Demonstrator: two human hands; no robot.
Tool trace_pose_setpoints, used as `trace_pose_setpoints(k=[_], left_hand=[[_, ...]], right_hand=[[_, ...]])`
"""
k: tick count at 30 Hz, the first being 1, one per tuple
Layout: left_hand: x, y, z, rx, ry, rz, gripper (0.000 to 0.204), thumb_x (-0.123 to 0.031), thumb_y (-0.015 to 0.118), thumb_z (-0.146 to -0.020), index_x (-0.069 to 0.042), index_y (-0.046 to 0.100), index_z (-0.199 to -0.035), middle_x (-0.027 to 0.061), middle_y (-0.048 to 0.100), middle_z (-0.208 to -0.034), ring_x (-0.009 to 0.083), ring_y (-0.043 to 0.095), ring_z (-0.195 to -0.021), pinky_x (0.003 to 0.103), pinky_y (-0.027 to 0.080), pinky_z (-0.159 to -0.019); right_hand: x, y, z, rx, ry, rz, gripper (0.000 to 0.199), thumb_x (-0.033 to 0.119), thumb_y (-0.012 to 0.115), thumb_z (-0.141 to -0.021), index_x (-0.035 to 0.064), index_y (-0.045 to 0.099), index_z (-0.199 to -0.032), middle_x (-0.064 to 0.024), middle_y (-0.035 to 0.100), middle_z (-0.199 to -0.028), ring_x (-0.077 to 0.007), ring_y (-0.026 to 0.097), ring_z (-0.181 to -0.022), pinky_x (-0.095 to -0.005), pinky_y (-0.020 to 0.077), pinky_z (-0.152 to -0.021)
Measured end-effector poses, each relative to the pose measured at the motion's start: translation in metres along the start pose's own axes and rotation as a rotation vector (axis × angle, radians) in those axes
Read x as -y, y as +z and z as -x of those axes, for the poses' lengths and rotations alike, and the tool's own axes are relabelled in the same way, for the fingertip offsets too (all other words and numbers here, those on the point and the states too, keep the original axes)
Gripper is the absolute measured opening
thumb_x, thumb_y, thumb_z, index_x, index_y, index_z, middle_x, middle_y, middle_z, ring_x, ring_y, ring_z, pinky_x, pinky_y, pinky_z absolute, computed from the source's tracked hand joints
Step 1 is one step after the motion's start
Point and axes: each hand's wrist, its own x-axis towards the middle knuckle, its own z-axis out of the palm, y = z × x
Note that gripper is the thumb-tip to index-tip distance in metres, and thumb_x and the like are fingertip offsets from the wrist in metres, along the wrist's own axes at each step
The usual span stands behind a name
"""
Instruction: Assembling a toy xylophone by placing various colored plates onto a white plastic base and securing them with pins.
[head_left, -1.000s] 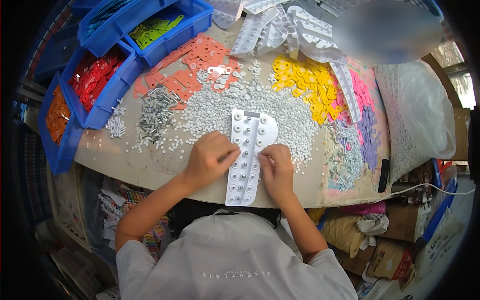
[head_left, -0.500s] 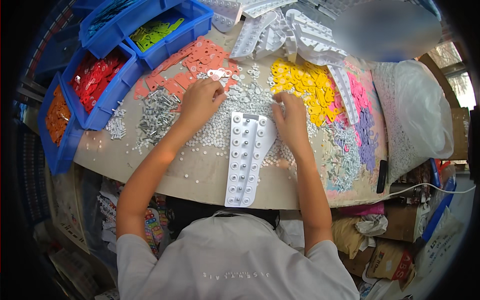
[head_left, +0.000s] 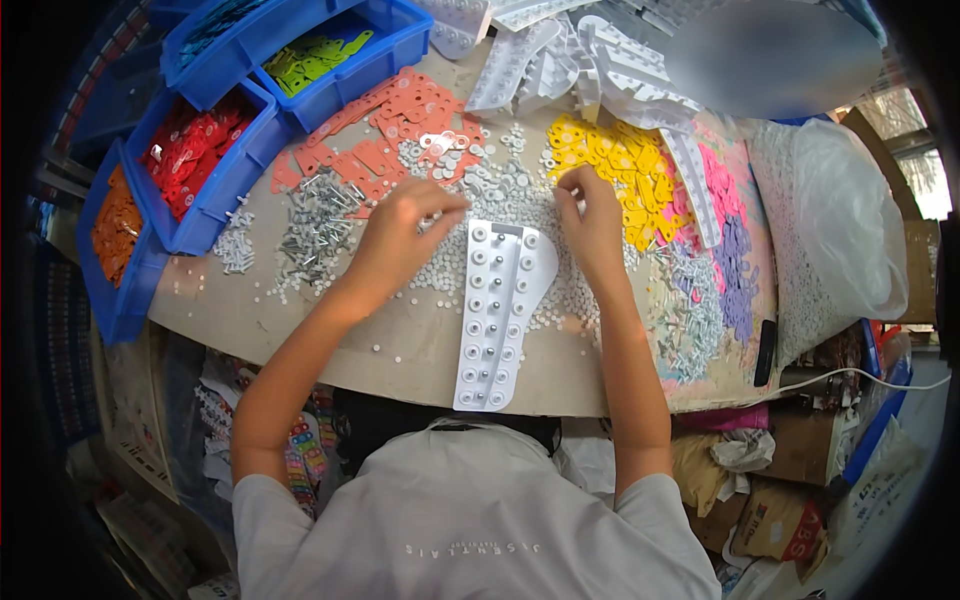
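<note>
A white plastic fixture (head_left: 492, 315) lies lengthwise before me, its wide end away from me. Along both sides run round white seats, and a middle channel holds several metal pins. Just left of its far end is my left hand (head_left: 405, 230), thumb and fingers drawn together; whatever is between them is too small to name. My right hand (head_left: 594, 222) hovers beyond the fixture's right side, above small white round caps (head_left: 510, 188). Its thumb and fingertips are nearly together, and anything in them is hidden.
Salmon flat pieces (head_left: 415, 105) and metal pins (head_left: 318, 225) lie left. Yellow pieces (head_left: 620, 170), purple pieces (head_left: 735, 285) and more pins (head_left: 690, 310) lie right. Blue bins (head_left: 215, 185) stand far left; white fixtures (head_left: 625, 65) are stacked behind. A plastic bag (head_left: 835, 220) bulges at right.
My left hand has come nearer, from the edge of the salmon pieces toward the fixture. My right hand has shifted slightly right and away. The view has tilted a little.
</note>
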Motion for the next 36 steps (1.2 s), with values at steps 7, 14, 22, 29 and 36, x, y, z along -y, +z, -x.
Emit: trace_pose_setpoints(k=[7, 14, 22, 29, 36], left_hand=[[-0.024, 0.006, 0.058, 0.343, -0.001, 0.264, 0.009, -0.009, 0.070, -0.087, -0.004, 0.071, -0.094, 0.0066, 0.066, -0.092, 0.0245, 0.061, -0.093, 0.036, 0.049, -0.084], [-0.023, 0.019, 0.079, 0.332, 0.056, 0.171, 0.010, -0.004, 0.072, -0.085, -0.003, 0.072, -0.095, 0.0069, 0.063, -0.089, 0.0232, 0.061, -0.091, 0.035, 0.049, -0.079], [-0.031, 0.029, 0.084, 0.221, -0.147, 0.243, 0.011, -0.010, 0.074, -0.084, -0.003, 0.068, -0.091, 0.0084, 0.062, -0.086, 0.0269, 0.061, -0.080, 0.036, 0.050, -0.071], [-0.015, 0.032, 0.093, 0.025, 0.318, -0.100, 0.014, -0.010, 0.079, -0.078, -0.005, 0.071, -0.089, 0.0046, 0.059, -0.078, 0.0232, 0.060, -0.074, 0.036, 0.048, -0.063], [-0.016, 0.032, 0.092, 0.027, 0.321, -0.051, 0.015, -0.009, 0.079, -0.077, -0.004, 0.072, -0.090, 0.0043, 0.060, -0.077, 0.0228, 0.059, -0.073, 0.035, 0.048, -0.061]], right_hand=[[0.059, -0.045, 0.090, 0.277, 0.158, -0.331, 0.013, 0.001, 0.069, -0.086, 0.0007, 0.069, -0.099, -0.0079, 0.066, -0.091, -0.0201, 0.060, -0.089, -0.0317, 0.0472, -0.082], [0.071, -0.043, 0.130, 0.342, 0.231, -0.384, 0.010, 0.003, 0.070, -0.085, 0.0012, 0.069, -0.095, -0.0079, 0.066, -0.091, -0.0208, 0.059, -0.088, -0.0322, 0.0467, -0.083], [0.071, -0.030, 0.137, 0.237, 0.167, -0.315, 0.012, 0.003, 0.070, -0.084, 0.0036, 0.069, -0.096, -0.0083, 0.063, -0.093, -0.0277, 0.057, -0.092, -0.0382, 0.0445, -0.084], [0.070, -0.030, 0.137, 0.161, -0.216, -0.024, 0.021, 0.003, 0.074, -0.077, 0.0073, 0.070, -0.097, -0.0052, 0.063, -0.094, -0.0259, 0.058, -0.091, -0.0377, 0.0451, -0.081], [0.064, -0.017, 0.145, 0.104, 0.095, -0.325, 0.020, 0.001, 0.077, -0.076, 0.0073, 0.071, -0.094, -0.0050, 0.062, -0.094, -0.0263, 0.058, -0.090, -0.0378, 0.0458, -0.079]])
